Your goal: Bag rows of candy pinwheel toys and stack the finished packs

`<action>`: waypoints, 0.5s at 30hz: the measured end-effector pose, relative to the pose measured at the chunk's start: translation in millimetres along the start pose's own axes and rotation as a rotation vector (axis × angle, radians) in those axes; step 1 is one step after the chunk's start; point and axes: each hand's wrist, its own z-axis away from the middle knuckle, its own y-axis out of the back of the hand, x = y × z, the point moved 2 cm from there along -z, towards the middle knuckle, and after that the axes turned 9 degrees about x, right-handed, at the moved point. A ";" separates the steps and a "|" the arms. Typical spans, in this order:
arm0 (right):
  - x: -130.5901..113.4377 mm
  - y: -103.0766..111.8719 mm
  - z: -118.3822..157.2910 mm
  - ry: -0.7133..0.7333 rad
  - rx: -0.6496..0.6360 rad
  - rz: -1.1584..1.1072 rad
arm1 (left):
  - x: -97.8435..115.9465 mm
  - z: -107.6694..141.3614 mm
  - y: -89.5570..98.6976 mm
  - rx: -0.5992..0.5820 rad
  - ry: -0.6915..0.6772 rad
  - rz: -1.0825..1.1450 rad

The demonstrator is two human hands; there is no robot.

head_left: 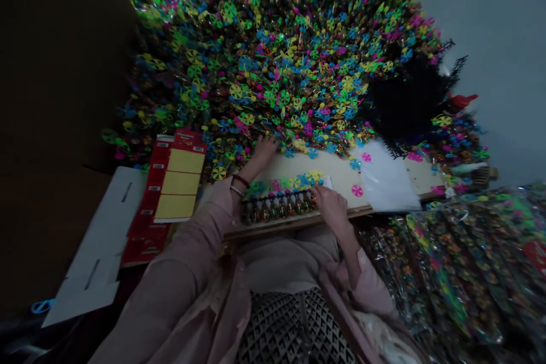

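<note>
A large heap of small toys with green, yellow, blue and pink wheels covers the back of the table. My left hand reaches to the heap's front edge, fingers on the toys; whether it grips one is hidden. Near the table's front edge, a row of several toys lies side by side, wheels pointing away from me. At the right end of that row is my right hand, its fingers closed at the last toy; what they pinch is too small to make out.
Red cards with yellow panels lie at the left, beside a flat white carton. Clear plastic bags rest right of my right hand. A black netted item sits on the heap. Bagged toys are piled at the right.
</note>
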 end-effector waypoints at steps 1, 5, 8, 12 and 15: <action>3.5 4.2 -15.4 -0.002 0.069 -0.039 | -0.7 6.3 1.9 0.001 0.002 0.000; -3.5 -3.2 -99.3 0.175 0.138 -0.145 | 12.7 44.7 14.7 -0.007 0.077 0.104; -24.3 -27.2 -148.1 0.402 -0.067 -0.154 | 38.9 81.9 24.8 0.080 0.128 0.199; -29.0 -41.0 -164.6 0.465 -0.132 -0.143 | 85.8 125.8 26.8 0.223 0.108 0.177; -4.0 -28.1 -149.8 0.379 0.055 -0.287 | 115.7 143.1 19.9 0.254 0.069 0.105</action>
